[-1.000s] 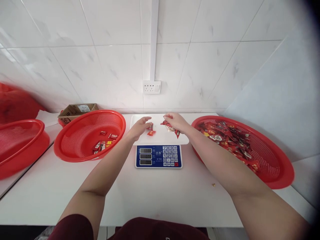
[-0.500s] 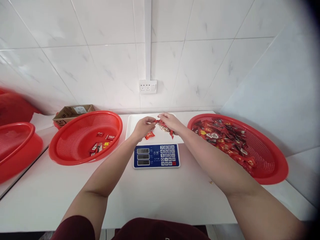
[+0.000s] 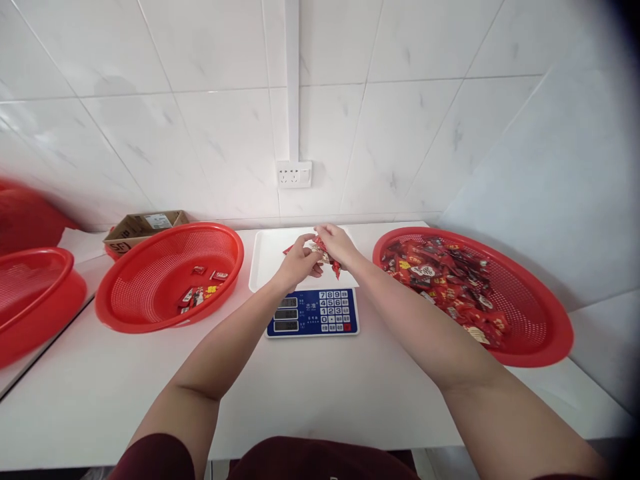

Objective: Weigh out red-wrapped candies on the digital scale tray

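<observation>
In the head view, both my hands are over the white weighing pan (image 3: 265, 260) of a scale. My right hand (image 3: 337, 247) is closed around several small red snack packets (image 3: 336, 269), whose ends stick out below the fingers. Beside it, my left hand (image 3: 299, 263) has thumb and forefinger apart at the near side of these packets; whether they touch is hard to see. A red corner of a packet (image 3: 287, 251) shows past the left hand, the rest hidden. Below the pan sits the scale's blue keypad and display panel (image 3: 313, 313), partly behind my left wrist.
At right, a red basket (image 3: 545, 327) holds a heap of red packets (image 3: 445, 273). Another red basket (image 3: 135, 300) at left has several packets inside. Behind it stands a cardboard box (image 3: 145, 225). More red baskets (image 3: 40, 307) are at far left. A socket (image 3: 294, 175) is on the wall.
My left hand has shifted slightly right and nearer, and its pinch has loosened. The packet seen on the pan below it is now out of sight there; a red corner shows farther left.
</observation>
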Tool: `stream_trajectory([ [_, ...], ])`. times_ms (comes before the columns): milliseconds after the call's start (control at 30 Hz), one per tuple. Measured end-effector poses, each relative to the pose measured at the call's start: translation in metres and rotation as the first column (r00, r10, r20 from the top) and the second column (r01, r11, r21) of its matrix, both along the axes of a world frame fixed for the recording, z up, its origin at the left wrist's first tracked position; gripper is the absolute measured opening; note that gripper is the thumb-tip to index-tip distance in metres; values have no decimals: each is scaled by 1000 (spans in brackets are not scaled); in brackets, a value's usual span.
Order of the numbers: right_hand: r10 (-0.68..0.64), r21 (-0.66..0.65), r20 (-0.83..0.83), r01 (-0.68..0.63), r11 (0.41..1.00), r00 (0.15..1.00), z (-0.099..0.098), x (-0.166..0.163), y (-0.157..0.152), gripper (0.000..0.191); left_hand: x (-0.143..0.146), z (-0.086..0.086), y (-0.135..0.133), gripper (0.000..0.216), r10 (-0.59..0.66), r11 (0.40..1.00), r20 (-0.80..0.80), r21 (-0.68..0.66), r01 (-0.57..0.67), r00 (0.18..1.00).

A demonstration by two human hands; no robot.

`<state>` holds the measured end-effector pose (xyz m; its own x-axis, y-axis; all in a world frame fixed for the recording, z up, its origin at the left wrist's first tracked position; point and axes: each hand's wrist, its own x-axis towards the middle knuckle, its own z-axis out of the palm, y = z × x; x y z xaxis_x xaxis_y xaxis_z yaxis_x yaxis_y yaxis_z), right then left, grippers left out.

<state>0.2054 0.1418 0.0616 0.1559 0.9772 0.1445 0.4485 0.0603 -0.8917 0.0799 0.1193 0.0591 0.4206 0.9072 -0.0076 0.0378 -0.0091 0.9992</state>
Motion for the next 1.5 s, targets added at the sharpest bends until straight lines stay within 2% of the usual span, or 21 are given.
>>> stream_trajectory([
  [167,-53,13,76,52,999,996,-2,0,5,26,4,0,2,47,72,995,-68,70,-67,995],
  [400,-134,10,132,133,991,982,-4,2,9,31,5,7,6,43,97,994,-33,49,-95,995],
  [533,-112,-64,140,121,991,984,-4,16,4,33,-14,6,17,44,173,969,-164,203,-138,971],
  [600,-29,-129,181,53,990,983,-4,26,-2,30,-26,6,22,44,159,959,-312,274,-71,937],
  [667,126,-216,309,-60,975,943,-4,34,-10,29,-37,4,25,46,127,947,-471,318,34,873],
  [767,337,-340,556,-162,927,760,-5,39,-21,40,-46,1,25,49,205,910,-628,404,89,751],
  [833,374,-367,631,-163,916,680,-7,36,-25,41,-49,-2,24,46,301,884,-681,461,72,667],
  [933,364,-361,659,-149,921,658,-11,29,-29,33,-49,-2,20,38,353,868,-715,491,76,603],
  [1000,352,-352,663,-141,926,660,-9,26,-33,29,-49,1,13,34,344,860,-707,501,94,618],
  [1100,316,-330,651,-118,937,690,5,37,-47,28,-49,7,-4,31,334,842,-643,532,88,689],
  [1233,174,-200,605,-64,978,777,38,93,-83,21,-59,10,-36,33,271,857,-552,512,64,788],
  [1300,107,-188,624,17,982,774,50,133,-104,19,-66,7,-48,34,195,882,-547,461,99,814],
  [1400,162,-381,684,158,911,711,51,180,-129,24,-70,-1,-59,37,90,905,-539,395,157,838],
  [1467,185,-413,769,255,874,611,39,192,-135,21,-64,-5,-62,36,50,900,-549,387,201,835],
  [1500,188,-397,807,278,875,560,31,192,-135,18,-60,-7,-64,35,37,890,-556,396,225,831],
])
